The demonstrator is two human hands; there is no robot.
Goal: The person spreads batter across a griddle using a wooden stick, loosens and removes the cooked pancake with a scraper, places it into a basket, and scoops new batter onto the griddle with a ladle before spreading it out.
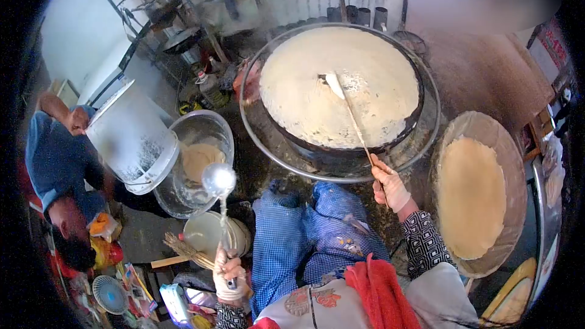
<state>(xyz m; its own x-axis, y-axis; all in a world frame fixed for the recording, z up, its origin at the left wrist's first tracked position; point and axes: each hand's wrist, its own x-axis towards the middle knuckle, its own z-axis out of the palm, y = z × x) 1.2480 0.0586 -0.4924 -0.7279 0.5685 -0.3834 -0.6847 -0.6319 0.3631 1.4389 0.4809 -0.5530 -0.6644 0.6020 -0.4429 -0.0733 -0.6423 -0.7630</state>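
A thin layer of pale batter (304,55) covers the large round griddle, steaming at the back. My right hand (390,184) is closed around the stick of a spreader (334,85), whose white-coated head rests on the batter near the middle. Low on the left, my left hand (230,275) grips the handle of a metal ladle (219,180). The ladle's shiny bowl is over the right edge of a basin (226,131) with batter inside. Both hands wear pale gloves. Beneath the ladle handle stands a bucket (204,229) of whitish liquid.
At the left, another person (55,152) tilts a large white bucket (131,140) over the basin. To the right a round flat tray holds a finished thin pancake (472,198). A straw brush (189,248) lies by the small bucket. Bottles (210,88) stand behind the basin.
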